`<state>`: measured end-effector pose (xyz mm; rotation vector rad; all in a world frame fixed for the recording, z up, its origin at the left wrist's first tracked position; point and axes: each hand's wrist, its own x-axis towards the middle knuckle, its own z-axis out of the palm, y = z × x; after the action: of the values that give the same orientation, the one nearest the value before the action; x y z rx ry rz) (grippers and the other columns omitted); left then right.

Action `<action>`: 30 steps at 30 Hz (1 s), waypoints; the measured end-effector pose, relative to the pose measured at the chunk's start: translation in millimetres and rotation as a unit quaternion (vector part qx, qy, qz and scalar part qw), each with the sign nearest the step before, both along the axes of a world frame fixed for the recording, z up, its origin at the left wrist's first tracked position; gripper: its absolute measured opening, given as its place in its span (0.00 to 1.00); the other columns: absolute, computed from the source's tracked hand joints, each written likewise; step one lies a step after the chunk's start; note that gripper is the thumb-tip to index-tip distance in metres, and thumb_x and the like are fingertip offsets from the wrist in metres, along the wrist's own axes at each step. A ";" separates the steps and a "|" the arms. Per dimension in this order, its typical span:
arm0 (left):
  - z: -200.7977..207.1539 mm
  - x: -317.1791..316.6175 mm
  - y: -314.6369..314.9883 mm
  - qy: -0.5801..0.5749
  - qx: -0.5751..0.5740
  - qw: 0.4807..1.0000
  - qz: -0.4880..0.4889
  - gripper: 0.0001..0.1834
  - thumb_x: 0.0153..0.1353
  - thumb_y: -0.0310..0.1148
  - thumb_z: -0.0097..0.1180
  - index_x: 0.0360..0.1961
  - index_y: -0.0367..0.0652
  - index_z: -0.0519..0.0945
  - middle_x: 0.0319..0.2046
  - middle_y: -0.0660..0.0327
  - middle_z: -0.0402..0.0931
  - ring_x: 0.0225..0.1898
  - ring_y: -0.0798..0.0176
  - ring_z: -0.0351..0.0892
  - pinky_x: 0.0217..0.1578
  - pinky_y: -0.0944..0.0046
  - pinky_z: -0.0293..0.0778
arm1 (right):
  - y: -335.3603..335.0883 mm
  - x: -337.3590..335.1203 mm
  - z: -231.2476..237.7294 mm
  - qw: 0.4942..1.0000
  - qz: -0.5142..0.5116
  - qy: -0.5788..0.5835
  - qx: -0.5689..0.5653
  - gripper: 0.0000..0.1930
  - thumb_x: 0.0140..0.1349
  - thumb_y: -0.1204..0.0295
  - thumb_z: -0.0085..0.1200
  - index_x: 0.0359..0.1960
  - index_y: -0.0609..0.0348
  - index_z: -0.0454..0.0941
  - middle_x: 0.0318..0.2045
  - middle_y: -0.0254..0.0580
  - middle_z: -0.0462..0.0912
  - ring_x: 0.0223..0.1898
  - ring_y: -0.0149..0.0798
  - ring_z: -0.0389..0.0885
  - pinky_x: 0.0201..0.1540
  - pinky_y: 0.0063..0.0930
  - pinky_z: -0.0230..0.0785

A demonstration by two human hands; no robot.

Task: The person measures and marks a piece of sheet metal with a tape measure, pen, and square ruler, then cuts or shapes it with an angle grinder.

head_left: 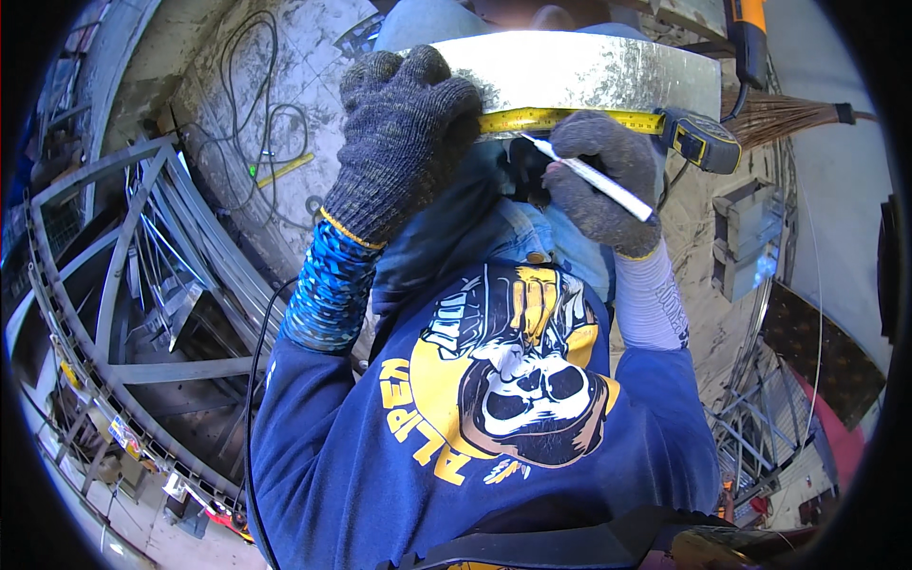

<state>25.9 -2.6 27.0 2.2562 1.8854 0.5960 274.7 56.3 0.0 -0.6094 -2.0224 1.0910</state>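
Sheet spanned by tape, pen tip at the near edge

The sheet is held over the legs, its near edge lined by the drawn-out tape. What else the sheet is borne by cannot be told. Its left end is gripped by the gloved left hand, fingers curled over it; the tape's end is hidden there. In the gloved right hand, fingers bent closely round it, the pen is held, tip pointed at the tape's lower edge; whether the sheet is touched cannot be seen. At the sheet's right corner the case is seen.

A false reading could be caused by a slipped tape end, or by the blade being nudged by the right knuckles. Were the legs shifted, the sheet could be tilted. The pen's control may be dulled by thick gloves.

Farther out, a broom is seen at right, and a cable and steel frame at left.
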 end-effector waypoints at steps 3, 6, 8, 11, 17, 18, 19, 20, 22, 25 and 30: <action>-0.6 1.9 -1.0 0.012 0.003 1.000 0.006 0.08 0.56 0.37 0.69 0.38 0.54 0.87 0.43 0.57 0.81 0.46 0.45 0.77 0.48 0.46 0.72 | 0.0 -0.8 -1.2 1.000 -0.001 -0.023 0.019 0.15 0.51 0.75 0.71 0.40 0.59 0.82 0.34 0.46 0.85 0.34 0.42 0.86 0.39 0.34 0.80; -2.8 3.3 -1.2 -0.013 -0.012 1.000 0.019 0.07 0.55 0.35 0.67 0.37 0.53 0.87 0.42 0.57 0.79 0.49 0.46 0.75 0.51 0.43 0.67 | 0.2 1.4 -1.3 1.000 -0.010 -0.017 -0.007 0.16 0.50 0.73 0.72 0.40 0.58 0.81 0.34 0.47 0.85 0.35 0.44 0.86 0.41 0.36 0.80; -4.3 3.7 -1.1 -0.003 -0.002 1.000 0.015 0.07 0.55 0.35 0.67 0.36 0.53 0.87 0.42 0.57 0.79 0.49 0.46 0.75 0.51 0.42 0.67 | 0.6 1.7 -1.8 1.000 -0.014 -0.015 -0.017 0.17 0.50 0.72 0.73 0.40 0.58 0.81 0.34 0.47 0.85 0.35 0.45 0.86 0.41 0.36 0.80; -6.1 4.4 -0.5 -0.016 0.009 1.000 0.011 0.08 0.54 0.35 0.68 0.36 0.53 0.87 0.42 0.57 0.79 0.48 0.46 0.74 0.51 0.42 0.66 | 2.0 0.3 -2.9 0.999 -0.010 -0.034 0.020 0.16 0.50 0.73 0.73 0.39 0.57 0.81 0.32 0.46 0.85 0.33 0.45 0.86 0.39 0.35 0.80; -4.5 5.4 0.2 0.010 0.019 1.000 0.007 0.07 0.57 0.37 0.67 0.37 0.54 0.87 0.42 0.56 0.80 0.44 0.45 0.77 0.46 0.45 0.70 | 2.6 -1.8 -3.3 0.995 -0.015 -0.045 0.092 0.15 0.51 0.73 0.72 0.38 0.57 0.80 0.31 0.44 0.84 0.30 0.44 0.85 0.35 0.34 0.79; -3.9 5.4 0.2 0.009 0.018 1.000 0.002 0.07 0.57 0.37 0.67 0.37 0.54 0.87 0.42 0.56 0.80 0.44 0.45 0.77 0.46 0.45 0.70 | 3.0 -1.7 -2.9 0.996 -0.012 -0.049 0.069 0.14 0.51 0.73 0.72 0.38 0.57 0.80 0.30 0.44 0.84 0.30 0.44 0.86 0.35 0.34 0.79; -3.4 5.5 0.0 0.010 0.011 1.000 0.004 0.07 0.57 0.38 0.67 0.38 0.54 0.87 0.42 0.56 0.80 0.44 0.45 0.77 0.46 0.45 0.71 | 3.2 -1.4 -2.4 0.997 -0.008 -0.053 0.047 0.14 0.52 0.73 0.72 0.38 0.57 0.80 0.30 0.45 0.84 0.30 0.44 0.86 0.35 0.34 0.79; -3.0 5.5 0.0 0.011 0.009 1.000 0.007 0.07 0.58 0.38 0.67 0.38 0.54 0.88 0.42 0.56 0.80 0.44 0.45 0.78 0.45 0.45 0.71 | 3.8 -0.5 -1.5 0.997 -0.009 -0.053 0.047 0.14 0.52 0.73 0.72 0.38 0.57 0.80 0.30 0.45 0.84 0.30 0.44 0.86 0.35 0.34 0.79; -3.1 5.3 0.4 0.012 0.006 1.000 0.003 0.08 0.58 0.38 0.67 0.38 0.54 0.88 0.42 0.55 0.80 0.44 0.45 0.78 0.45 0.45 0.71 | 5.2 1.2 0.1 0.999 -0.001 -0.034 0.014 0.14 0.52 0.73 0.72 0.38 0.57 0.80 0.30 0.45 0.84 0.31 0.44 0.86 0.35 0.35 0.80; -4.6 5.4 -0.1 0.011 0.002 1.000 0.008 0.08 0.59 0.39 0.66 0.38 0.54 0.88 0.43 0.55 0.80 0.44 0.44 0.78 0.45 0.45 0.72 | 4.6 -1.7 -1.6 0.999 -0.001 -0.033 0.026 0.13 0.53 0.73 0.71 0.38 0.58 0.80 0.31 0.46 0.85 0.31 0.44 0.87 0.36 0.35 0.80; -9.7 6.9 -1.8 -0.004 -0.005 1.000 0.019 0.07 0.59 0.40 0.67 0.38 0.54 0.88 0.44 0.54 0.80 0.45 0.44 0.78 0.45 0.45 0.72 | 3.5 -3.5 -4.9 0.998 -0.011 -0.019 0.052 0.13 0.53 0.73 0.71 0.38 0.58 0.80 0.32 0.47 0.85 0.32 0.43 0.87 0.36 0.35 0.80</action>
<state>32.8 -4.4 17.3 2.2138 1.9266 0.5981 271.2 59.7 -4.9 -0.6011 -2.0856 0.9608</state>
